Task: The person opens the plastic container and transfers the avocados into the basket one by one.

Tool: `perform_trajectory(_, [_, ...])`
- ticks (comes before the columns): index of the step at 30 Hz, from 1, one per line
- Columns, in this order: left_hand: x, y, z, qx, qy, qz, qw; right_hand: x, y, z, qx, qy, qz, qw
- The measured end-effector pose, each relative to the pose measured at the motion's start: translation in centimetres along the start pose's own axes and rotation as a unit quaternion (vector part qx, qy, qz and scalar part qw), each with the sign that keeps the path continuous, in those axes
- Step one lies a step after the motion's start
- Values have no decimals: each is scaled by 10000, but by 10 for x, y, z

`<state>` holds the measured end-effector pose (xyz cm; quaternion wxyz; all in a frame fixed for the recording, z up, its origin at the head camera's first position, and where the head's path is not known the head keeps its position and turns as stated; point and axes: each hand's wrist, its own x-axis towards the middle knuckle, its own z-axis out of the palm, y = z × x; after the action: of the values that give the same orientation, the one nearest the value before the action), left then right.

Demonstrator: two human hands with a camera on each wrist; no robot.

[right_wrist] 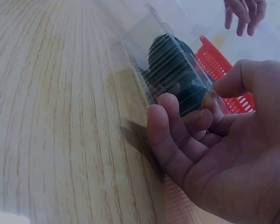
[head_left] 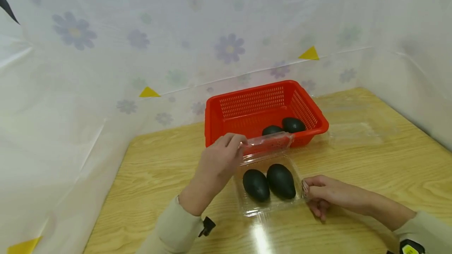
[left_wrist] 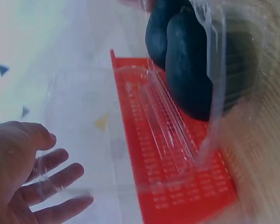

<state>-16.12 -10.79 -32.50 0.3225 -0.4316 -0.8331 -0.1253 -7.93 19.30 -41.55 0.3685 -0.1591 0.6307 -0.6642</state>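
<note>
Two dark green avocados [head_left: 281, 181] lie side by side in the base of a clear plastic clamshell box [head_left: 247, 209]. Its hinged clear lid [head_left: 270, 141] stands raised on the far side. Loosely bent, spread fingers of my left hand [head_left: 220, 160] touch the lid's upper left edge; in the left wrist view, the left hand [left_wrist: 32, 172] shows its thumb and fingers apart at that edge. At the box's right side, my right hand [head_left: 326, 195] pinches the rim between thumb and index finger. The right wrist view shows this right hand's [right_wrist: 224, 140] other fingers curled below.
Just behind the box is a red plastic basket [head_left: 212, 128] with two more avocados [head_left: 293, 125] visible in its near right part. Another clear plastic container [head_left: 354, 132] lies to the right of the basket. Flowered white sheeting [head_left: 183, 50] borders the wooden table [head_left: 159, 167].
</note>
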Motion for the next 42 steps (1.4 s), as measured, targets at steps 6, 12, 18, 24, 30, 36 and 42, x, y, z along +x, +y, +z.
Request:
perform_trajectory(6, [-21,-17,6,-1849,-543,-1791,9648,-1,0,-1,82,-112,12,9999])
perform_trajectory(12, [-41,-21,12,-3059,-648,-3099,8979,0,1,-1,63,-145,166,9997])
perform_trajectory(18, [-61,-20,17,-3007,-927,-3319,8893,3,0,2,-3,-208,143,9997])
perform_trajectory(24, [-78,-25,24,-3361,-1739,-3760,8458,7,-2,7,-124,-219,168,9995])
perform_trajectory(30, [-91,-29,32,-3743,-1847,-3882,8217,12,-4,12,-252,-140,153,9995])
perform_trajectory(36, [-99,-35,34,-4017,-1687,-4289,7913,20,-2,22,-399,-111,105,9991])
perform_trajectory(42, [-102,-39,30,-4075,-1552,-4484,7802,28,-3,31,-571,-43,99,9983])
